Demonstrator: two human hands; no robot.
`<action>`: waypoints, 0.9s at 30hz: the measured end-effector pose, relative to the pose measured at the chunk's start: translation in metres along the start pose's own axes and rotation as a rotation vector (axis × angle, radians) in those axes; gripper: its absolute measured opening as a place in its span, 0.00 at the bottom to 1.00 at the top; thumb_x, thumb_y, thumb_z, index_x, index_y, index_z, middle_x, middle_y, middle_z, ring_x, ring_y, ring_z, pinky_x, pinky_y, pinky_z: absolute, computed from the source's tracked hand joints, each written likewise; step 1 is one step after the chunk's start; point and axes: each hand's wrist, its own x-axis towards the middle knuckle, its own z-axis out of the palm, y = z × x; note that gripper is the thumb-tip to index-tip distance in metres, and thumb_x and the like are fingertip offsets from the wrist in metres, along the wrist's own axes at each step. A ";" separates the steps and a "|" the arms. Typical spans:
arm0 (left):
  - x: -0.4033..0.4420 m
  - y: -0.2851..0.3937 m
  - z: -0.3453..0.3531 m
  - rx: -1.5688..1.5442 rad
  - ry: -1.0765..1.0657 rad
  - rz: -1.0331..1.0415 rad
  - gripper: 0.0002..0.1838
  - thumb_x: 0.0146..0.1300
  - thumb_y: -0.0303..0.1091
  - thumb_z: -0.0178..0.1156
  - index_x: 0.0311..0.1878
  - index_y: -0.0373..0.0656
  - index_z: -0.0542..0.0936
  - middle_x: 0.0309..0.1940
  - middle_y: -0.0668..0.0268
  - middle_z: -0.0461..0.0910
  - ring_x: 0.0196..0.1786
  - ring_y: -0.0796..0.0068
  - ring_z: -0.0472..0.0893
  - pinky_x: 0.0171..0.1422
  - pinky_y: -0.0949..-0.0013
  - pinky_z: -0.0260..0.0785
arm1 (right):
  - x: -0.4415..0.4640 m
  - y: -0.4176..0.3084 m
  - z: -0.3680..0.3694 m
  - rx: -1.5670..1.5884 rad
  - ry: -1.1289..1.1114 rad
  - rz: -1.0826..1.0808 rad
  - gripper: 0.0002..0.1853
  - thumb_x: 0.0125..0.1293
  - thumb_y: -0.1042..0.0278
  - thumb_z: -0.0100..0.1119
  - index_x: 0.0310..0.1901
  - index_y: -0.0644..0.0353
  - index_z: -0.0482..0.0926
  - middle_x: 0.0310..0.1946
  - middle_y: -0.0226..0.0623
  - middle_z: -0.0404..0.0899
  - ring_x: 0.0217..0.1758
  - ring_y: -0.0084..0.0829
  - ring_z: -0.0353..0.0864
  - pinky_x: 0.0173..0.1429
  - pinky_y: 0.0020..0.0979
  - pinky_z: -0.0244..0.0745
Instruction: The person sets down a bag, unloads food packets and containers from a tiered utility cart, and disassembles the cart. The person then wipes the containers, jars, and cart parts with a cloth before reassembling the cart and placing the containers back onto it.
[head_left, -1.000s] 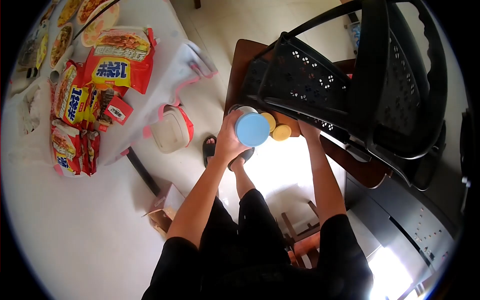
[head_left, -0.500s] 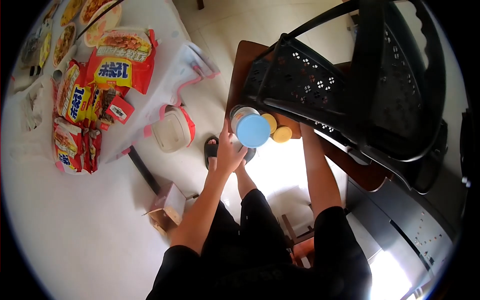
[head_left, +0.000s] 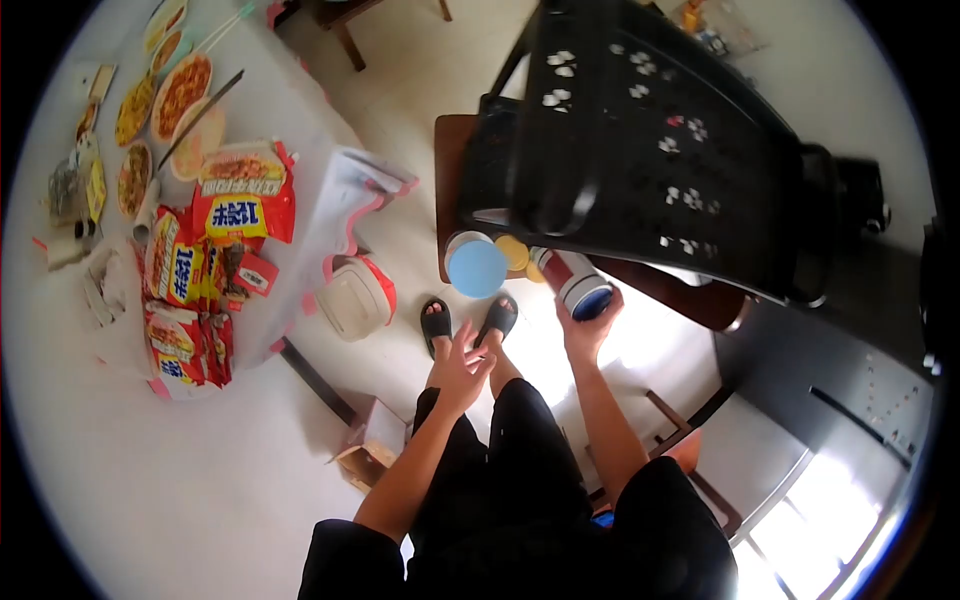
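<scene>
My right hand (head_left: 590, 325) is wrapped round the lower end of a cylindrical canister (head_left: 570, 277). It has a dark red and white body and a dark blue end, and it tilts beside the black basket's near edge. My left hand (head_left: 463, 372) hangs over my legs with fingers apart, holding nothing. Just beyond it, a jar with a light blue lid (head_left: 477, 268) stands on a brown wooden seat (head_left: 455, 185). Two yellow-lidded containers (head_left: 513, 253) sit between that jar and the canister, one partly hidden by it.
A large black plastic basket (head_left: 640, 150) with cut-out flower shapes covers much of the seat. On the left, a cloth-covered table (head_left: 310, 200) bears red noodle packs (head_left: 243, 195) and plates of food. A clear-walled bin (head_left: 350, 300) and a cardboard box (head_left: 370, 450) are on the floor.
My left hand has let go of the blue-lidded jar and drawn back towards me. From behind the basket, my right hand has come into view with the canister. The basket appears shifted and turned.
</scene>
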 end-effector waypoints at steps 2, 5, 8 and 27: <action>-0.009 0.038 0.008 -0.202 -0.115 -0.161 0.45 0.73 0.45 0.63 0.84 0.56 0.47 0.76 0.45 0.60 0.68 0.52 0.78 0.66 0.52 0.76 | -0.031 0.004 -0.027 0.120 -0.041 0.046 0.54 0.46 0.65 0.84 0.72 0.58 0.57 0.62 0.43 0.65 0.66 0.39 0.68 0.71 0.43 0.67; -0.013 0.088 0.018 -0.372 -0.357 -0.327 0.44 0.75 0.65 0.50 0.85 0.62 0.44 0.78 0.53 0.61 0.68 0.51 0.78 0.57 0.48 0.81 | -0.070 -0.015 -0.082 0.395 -0.223 0.167 0.55 0.44 0.67 0.83 0.72 0.57 0.58 0.61 0.38 0.66 0.65 0.35 0.68 0.71 0.42 0.67; -0.005 0.105 0.028 -0.494 -0.597 -0.550 0.44 0.73 0.72 0.46 0.85 0.65 0.46 0.76 0.63 0.66 0.65 0.54 0.80 0.45 0.48 0.86 | -0.092 -0.030 -0.131 0.610 -0.341 0.054 0.54 0.44 0.65 0.83 0.71 0.63 0.58 0.63 0.46 0.70 0.67 0.41 0.73 0.70 0.46 0.70; -0.130 0.071 0.326 0.300 -0.996 -0.867 0.35 0.68 0.58 0.65 0.69 0.49 0.68 0.61 0.60 0.76 0.62 0.61 0.80 0.52 0.56 0.84 | -0.238 0.101 -0.385 0.491 0.472 0.330 0.46 0.47 0.48 0.78 0.66 0.63 0.73 0.52 0.47 0.80 0.55 0.44 0.82 0.62 0.40 0.76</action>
